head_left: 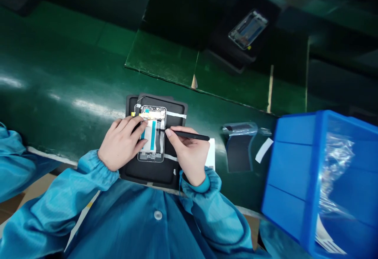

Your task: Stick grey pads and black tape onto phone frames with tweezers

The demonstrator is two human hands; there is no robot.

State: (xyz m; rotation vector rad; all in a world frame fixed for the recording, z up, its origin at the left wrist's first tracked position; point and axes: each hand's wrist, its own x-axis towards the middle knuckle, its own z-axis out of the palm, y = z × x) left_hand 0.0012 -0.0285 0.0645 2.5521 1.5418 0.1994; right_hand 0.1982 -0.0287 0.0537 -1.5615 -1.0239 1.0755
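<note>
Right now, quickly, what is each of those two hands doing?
Left hand: laid over the phone frame; whether it grips cannot be told.
Right hand: closed, holding a black pen-like tool.

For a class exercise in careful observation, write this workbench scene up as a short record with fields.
Left hand: grips an opened smartphone assembly
Right hand: holds a slim black tool, its tip at the assembly
Work surface: black mat on a green bench
Clothing: blue smock
Nearby: blue plastic bin holding clear plastic bags
Further off: second phone assembly on a second black mat
</note>
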